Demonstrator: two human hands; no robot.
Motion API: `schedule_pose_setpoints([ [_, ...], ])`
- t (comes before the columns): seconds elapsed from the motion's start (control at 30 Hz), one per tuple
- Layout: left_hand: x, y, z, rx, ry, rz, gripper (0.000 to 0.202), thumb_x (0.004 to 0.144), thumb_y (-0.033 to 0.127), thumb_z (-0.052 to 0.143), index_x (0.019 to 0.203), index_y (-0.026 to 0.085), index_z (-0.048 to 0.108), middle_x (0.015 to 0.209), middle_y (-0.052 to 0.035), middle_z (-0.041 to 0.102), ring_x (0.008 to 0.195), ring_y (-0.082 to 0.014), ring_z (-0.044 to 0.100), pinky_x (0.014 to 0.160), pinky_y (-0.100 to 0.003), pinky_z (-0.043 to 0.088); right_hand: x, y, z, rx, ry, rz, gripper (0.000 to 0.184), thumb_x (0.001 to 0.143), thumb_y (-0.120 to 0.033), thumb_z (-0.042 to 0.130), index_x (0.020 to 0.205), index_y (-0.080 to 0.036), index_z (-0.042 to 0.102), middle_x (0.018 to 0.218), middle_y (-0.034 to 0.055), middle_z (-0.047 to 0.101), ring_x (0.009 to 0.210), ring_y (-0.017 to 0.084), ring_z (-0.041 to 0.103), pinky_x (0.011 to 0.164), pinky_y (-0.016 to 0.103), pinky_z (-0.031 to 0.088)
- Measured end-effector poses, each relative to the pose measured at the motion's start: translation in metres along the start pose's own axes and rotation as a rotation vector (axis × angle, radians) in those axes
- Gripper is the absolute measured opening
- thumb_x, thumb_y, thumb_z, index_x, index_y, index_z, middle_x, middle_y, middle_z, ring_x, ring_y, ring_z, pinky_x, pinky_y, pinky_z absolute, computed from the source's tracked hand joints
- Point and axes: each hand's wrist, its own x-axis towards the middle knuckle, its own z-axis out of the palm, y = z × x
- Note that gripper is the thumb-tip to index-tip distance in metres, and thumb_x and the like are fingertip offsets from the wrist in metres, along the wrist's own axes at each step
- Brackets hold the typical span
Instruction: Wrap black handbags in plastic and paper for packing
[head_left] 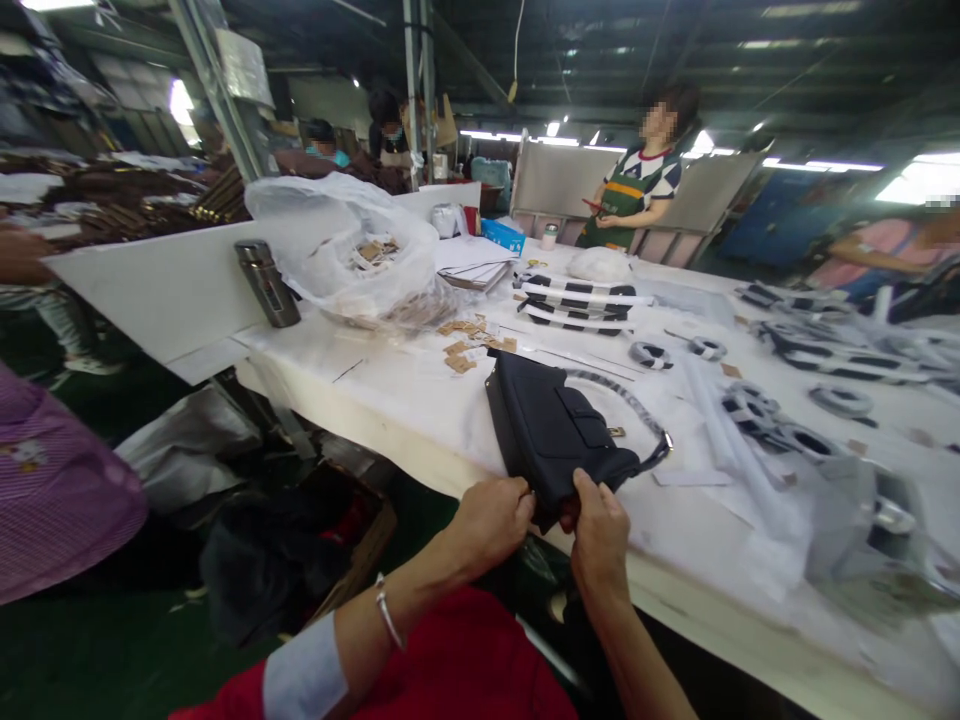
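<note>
A black leather handbag (546,430) lies on the white-covered worktable (390,400), its near end lifted off the surface. My left hand (491,525) and my right hand (600,540) both pinch that near end from either side, with the fingers closed on the leather. A small flap pocket shows on the bag's face. Behind it curves a black-and-silver strap (619,400), joined to the bag by a metal fitting. Small kraft paper tags (461,345) lie scattered just beyond the bag. A bangle circles my left wrist.
Beyond the tags stand a steel flask (266,283) and a white plastic sack (341,250). Coiled straps in plastic (840,400) cover the right side. A co-worker (637,185) stands across the table. A striped pink sleeve (52,490) intrudes at left. A box of dark material (300,560) sits below the table edge.
</note>
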Motion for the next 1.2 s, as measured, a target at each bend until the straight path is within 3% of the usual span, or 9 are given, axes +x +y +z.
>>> schedule_pose_setpoints([
  [0.17, 0.006, 0.007, 0.004, 0.010, 0.006, -0.071, 0.028, 0.089, 0.026, 0.043, 0.082, 0.017, 0.069, 0.086, -0.0109, 0.073, 0.077, -0.0239, 0.067, 0.070, -0.031, 0.045, -0.001, 0.001, -0.004, -0.013, -0.006, -0.002, 0.040, 0.080, -0.054, 0.064, 0.062, -0.022, 0.049, 0.047, -0.0073, 0.049, 0.043, 0.011, 0.044, 0.042, 0.025, 0.036],
  [0.27, 0.009, 0.005, 0.010, -0.038, 0.035, -0.093, 0.026, 0.085, 0.024, 0.043, 0.076, 0.018, 0.067, 0.080, -0.0085, 0.071, 0.074, -0.0214, 0.064, 0.068, -0.030, 0.042, 0.000, 0.002, -0.007, -0.013, -0.008, 0.014, 0.039, 0.081, -0.054, 0.063, 0.063, -0.021, 0.050, 0.048, -0.0069, 0.049, 0.043, 0.011, 0.045, 0.042, 0.024, 0.036],
  [0.47, 0.012, -0.011, 0.022, -0.211, 0.071, -0.072, 0.024, 0.081, 0.021, 0.042, 0.065, 0.019, 0.059, 0.066, -0.0010, 0.062, 0.063, -0.0145, 0.054, 0.060, -0.025, 0.035, 0.005, 0.009, -0.009, 0.048, -0.013, 0.044, 0.039, 0.078, -0.053, 0.066, 0.064, -0.021, 0.049, 0.049, -0.0073, 0.049, 0.043, 0.010, 0.044, 0.040, 0.024, 0.034],
  [0.67, 0.012, -0.027, 0.026, -0.367, 0.101, -0.070, 0.026, 0.083, 0.024, 0.037, 0.071, 0.019, 0.060, 0.071, -0.0004, 0.063, 0.068, -0.0154, 0.057, 0.063, -0.024, 0.039, 0.006, 0.013, -0.012, 0.084, -0.032, 0.048, 0.040, 0.077, -0.054, 0.067, 0.064, -0.022, 0.047, 0.047, -0.0083, 0.047, 0.040, 0.009, 0.042, 0.038, 0.023, 0.031],
  [0.9, -0.005, -0.067, 0.025, -0.410, 0.110, -0.114, 0.021, 0.078, 0.021, 0.039, 0.073, 0.018, 0.059, 0.069, -0.0020, 0.063, 0.065, -0.0167, 0.060, 0.061, -0.025, 0.040, 0.007, 0.017, -0.013, 0.084, -0.033, 0.047, 0.044, 0.076, -0.057, 0.066, 0.060, -0.022, 0.044, 0.045, -0.0081, 0.045, 0.038, 0.009, 0.041, 0.037, 0.022, 0.030],
  [1.07, -0.027, -0.109, 0.047, -0.452, 0.031, -0.211, 0.027, 0.073, 0.014, 0.041, 0.092, 0.019, 0.059, 0.071, 0.0016, 0.062, 0.063, -0.0156, 0.063, 0.061, -0.024, 0.041, 0.010, 0.023, -0.015, 0.023, -0.039, 0.040, 0.048, 0.073, -0.064, 0.064, 0.056, -0.022, 0.046, 0.043, -0.0063, 0.045, 0.038, 0.010, 0.041, 0.037, 0.023, 0.032],
  [1.2, -0.033, -0.130, 0.063, -0.439, -0.009, -0.262, 0.020, 0.069, 0.012, 0.040, 0.078, 0.019, 0.057, 0.073, 0.0008, 0.064, 0.066, -0.0159, 0.064, 0.059, -0.022, 0.041, 0.013, 0.029, -0.012, 0.042, -0.033, 0.066, 0.049, 0.072, -0.065, 0.064, 0.055, -0.023, 0.046, 0.042, -0.0056, 0.044, 0.038, 0.011, 0.041, 0.036, 0.024, 0.031],
])
